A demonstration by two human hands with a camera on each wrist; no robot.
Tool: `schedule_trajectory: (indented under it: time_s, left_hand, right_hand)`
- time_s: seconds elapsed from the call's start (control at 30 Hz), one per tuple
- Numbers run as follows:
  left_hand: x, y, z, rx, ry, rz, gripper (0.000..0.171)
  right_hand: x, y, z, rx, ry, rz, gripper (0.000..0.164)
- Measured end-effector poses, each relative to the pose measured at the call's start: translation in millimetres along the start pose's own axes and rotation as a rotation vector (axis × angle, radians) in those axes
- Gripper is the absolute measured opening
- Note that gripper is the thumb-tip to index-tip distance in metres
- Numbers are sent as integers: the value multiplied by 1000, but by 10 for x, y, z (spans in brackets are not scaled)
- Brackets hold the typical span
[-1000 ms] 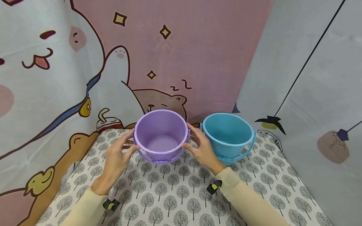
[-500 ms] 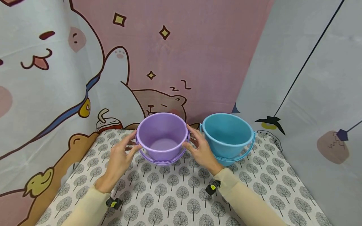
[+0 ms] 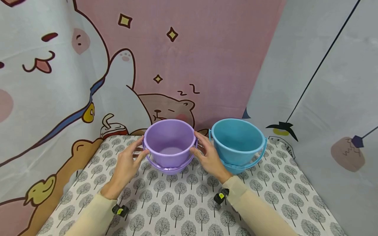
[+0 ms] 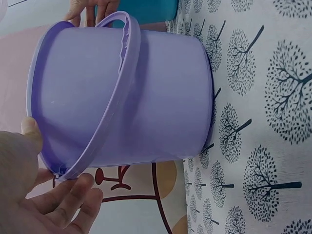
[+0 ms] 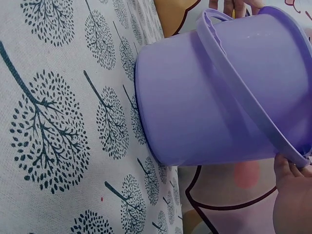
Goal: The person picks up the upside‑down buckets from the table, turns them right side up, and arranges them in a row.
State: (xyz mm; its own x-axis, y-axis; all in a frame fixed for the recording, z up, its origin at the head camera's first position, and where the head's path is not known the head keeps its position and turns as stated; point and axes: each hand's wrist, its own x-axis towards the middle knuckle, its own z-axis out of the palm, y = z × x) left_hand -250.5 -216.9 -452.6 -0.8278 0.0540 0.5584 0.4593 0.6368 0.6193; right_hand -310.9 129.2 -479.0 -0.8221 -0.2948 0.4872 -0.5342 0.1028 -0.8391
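A purple plastic bucket (image 3: 169,160) stands upright, its base right at the tablecloth in both wrist views. My left hand (image 3: 127,165) grips its rim on the left, with the thumb on the near side and the fingers around the handle joint. On the opposite side, my right hand (image 3: 210,160) holds the rim in the same way. The bucket's handle (image 4: 109,112) hangs down across the front wall. Nothing shows inside the bucket. Just right of my right hand, a light blue bucket (image 3: 236,157) stands upright with its handle lowered to the front.
The table is covered by a white cloth (image 3: 177,209) printed with grey trees. Behind it hangs a pink curtain (image 3: 218,59) with cartoon animals, close to both buckets. A pale curtain (image 3: 319,108) lines the right side.
Both hands have lowered the purple bucket and moved it slightly away from me, down to the tablecloth. Their grip on its rim stays the same. The blue bucket has not moved.
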Motion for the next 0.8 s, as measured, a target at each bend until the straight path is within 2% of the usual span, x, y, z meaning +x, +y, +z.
schedule_trajectory:
  time_s: [0.2,0.4,0.6,0.8]
  left_hand:
    - [-14,-22,-13,-18,-32,-52,70]
    - [-9,-15,-23,-14,-49,-51,69]
    - [-34,38,-51,88,-20,-29,63]
    - [-24,127,-74,185,18,26,56]
  right_hand:
    - [-16,-8,30,-27,-44,-2,78]
    - [-39,-48,5,-82,-72,16,79]
    - [-118,-142,-54,-190,-79,48,79]
    - [-187,-282,-116,-298,-109,0,80]
